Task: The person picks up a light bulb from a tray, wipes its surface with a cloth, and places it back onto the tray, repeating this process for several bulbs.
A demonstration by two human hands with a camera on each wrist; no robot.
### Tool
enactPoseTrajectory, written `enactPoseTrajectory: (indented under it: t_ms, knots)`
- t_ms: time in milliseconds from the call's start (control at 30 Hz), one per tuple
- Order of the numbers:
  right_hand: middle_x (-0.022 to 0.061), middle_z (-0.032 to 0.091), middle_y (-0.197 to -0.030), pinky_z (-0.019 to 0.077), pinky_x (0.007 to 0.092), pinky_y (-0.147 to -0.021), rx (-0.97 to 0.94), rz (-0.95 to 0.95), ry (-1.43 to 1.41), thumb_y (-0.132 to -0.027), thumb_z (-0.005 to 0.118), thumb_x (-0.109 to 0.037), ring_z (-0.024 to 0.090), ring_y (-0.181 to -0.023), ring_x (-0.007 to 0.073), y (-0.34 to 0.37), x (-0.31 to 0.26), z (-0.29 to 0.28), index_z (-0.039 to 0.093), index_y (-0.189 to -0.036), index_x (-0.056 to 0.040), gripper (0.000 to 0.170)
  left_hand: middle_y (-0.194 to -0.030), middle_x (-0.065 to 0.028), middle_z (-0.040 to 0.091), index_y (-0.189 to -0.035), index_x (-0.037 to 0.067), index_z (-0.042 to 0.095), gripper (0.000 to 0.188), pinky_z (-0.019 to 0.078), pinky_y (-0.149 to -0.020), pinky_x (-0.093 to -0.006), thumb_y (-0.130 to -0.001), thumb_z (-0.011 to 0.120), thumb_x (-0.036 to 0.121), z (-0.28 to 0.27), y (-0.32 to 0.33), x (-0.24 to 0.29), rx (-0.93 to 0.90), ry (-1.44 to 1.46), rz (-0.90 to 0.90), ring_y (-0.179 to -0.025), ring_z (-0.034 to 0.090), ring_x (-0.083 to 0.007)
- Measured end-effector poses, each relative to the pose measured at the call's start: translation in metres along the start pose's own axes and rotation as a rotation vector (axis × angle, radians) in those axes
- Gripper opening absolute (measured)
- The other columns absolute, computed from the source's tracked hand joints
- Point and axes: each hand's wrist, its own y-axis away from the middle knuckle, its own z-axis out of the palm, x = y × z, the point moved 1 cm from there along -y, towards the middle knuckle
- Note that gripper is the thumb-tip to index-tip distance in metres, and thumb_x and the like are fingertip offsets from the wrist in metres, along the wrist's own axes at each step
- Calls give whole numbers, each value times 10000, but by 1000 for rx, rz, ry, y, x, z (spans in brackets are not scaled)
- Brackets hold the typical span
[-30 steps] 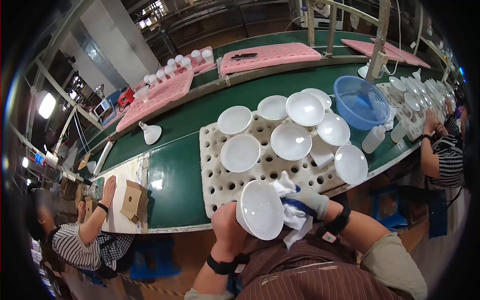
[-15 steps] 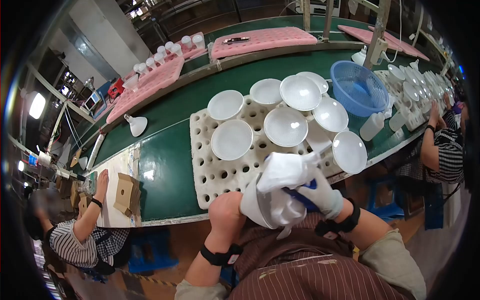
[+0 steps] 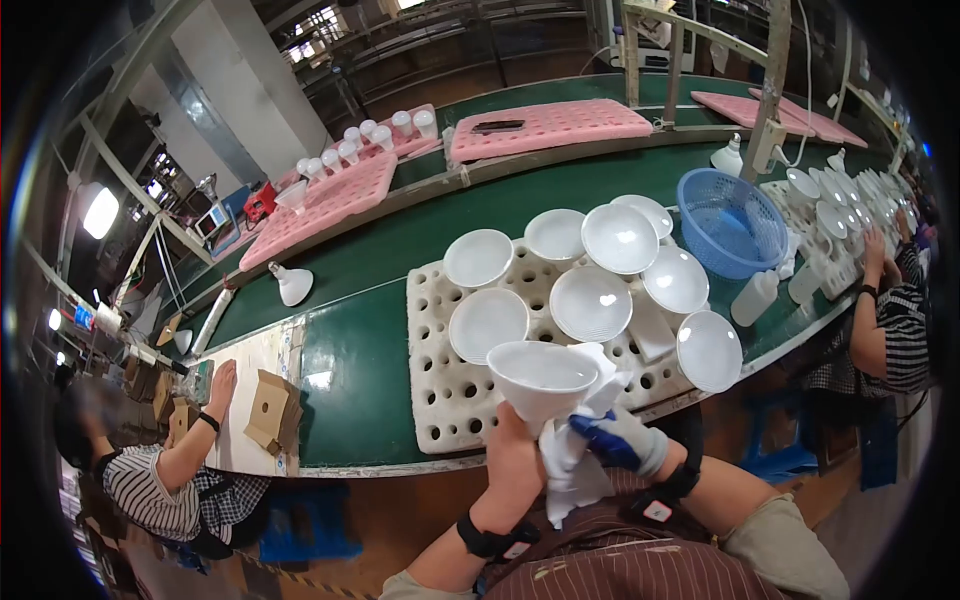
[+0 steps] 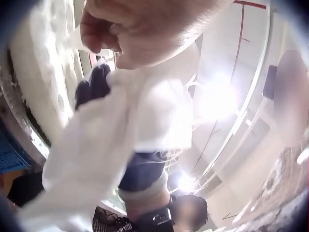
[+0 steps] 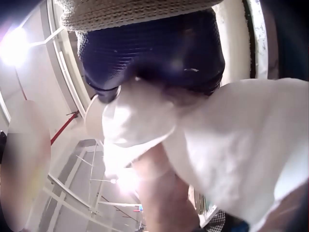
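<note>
1. We see the left hand (image 3: pixel 515 445), bare, with its fingers curled round the narrow lower part of a white lamp (image 3: pixel 540 372); how tightly they close, we cannot tell.
2. We find that lamp above the near edge of a holed foam tray (image 3: pixel 455 395), its broad face upward and its narrow end down.
3. We see the right hand (image 3: pixel 625 440), in a blue-and-white glove, with its fingers bent round a bunched white cloth (image 3: pixel 575 480); the fingertips are partly hidden.
4. We see the cloth touching the right side of the lamp, with a loose end hanging on the near side.
5. We count 8 other lamps (image 3: pixel 590 303) on the tray, faces up, most towards its far and right parts.
6. Right of the tray, we see a blue basket (image 3: pixel 745 265) and, nearer, a white bottle (image 3: pixel 755 298).
7. Left of it, on the green table (image 3: pixel 350 400), we see a cardboard box (image 3: pixel 272 410) and, farther off, a lamp lying on its side (image 3: pixel 290 285).
8. On the far side, we see pink trays (image 3: pixel 550 130), the left part bearing bulbs (image 3: pixel 383 137).
</note>
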Motion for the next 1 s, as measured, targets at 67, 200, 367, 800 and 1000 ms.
enactPoseTrajectory:
  t_ms: [67,200,367,800,1000]
  knots:
    - [36,645,-1109,474,280,-903,47,-15,-48,-896,696,-150,580,-1008,105,0,-1,17,575,-1219,-2,375,-975,-242,641,-1124,-7,465,488,496,-738,-449,-817,722,272,19,9,-19,-8,180,31,-888,636,-428]
    - [62,658,-1108,505,295,-846,92,-190,114,-837,752,-153,604,-980,130,-8,5,11,589,-1207,-11,428,-914,-211,654,-1150,17,459,506,502,-709,-447,-823,715,307,28,18,-26,-100,86,35,-830,643,-421]
    - [65,651,-1020,513,302,-789,-40,18,29,-852,690,-133,621,-894,146,-6,-5,-13,591,-1185,-25,363,-650,-74,610,-921,45,652,198,460,-518,-264,-808,745,179,-44,10,-4,-71,-151,109,-523,571,-166]
    - [41,666,-921,510,237,-628,6,306,-65,-853,710,-198,633,-730,104,-22,-7,-38,593,-1186,-27,392,-1349,-152,552,-1309,15,566,366,373,-1056,-331,-955,551,107,-55,-32,-36,-407,233,-38,-1265,502,-248]
    - [38,665,-892,506,233,-606,20,371,-25,-867,694,-197,630,-684,108,-24,-7,-43,602,-1161,-19,356,-1404,-129,516,-1366,21,516,400,359,-1071,-303,-968,503,67,-57,-41,-39,-517,335,-134,-1305,465,-208]
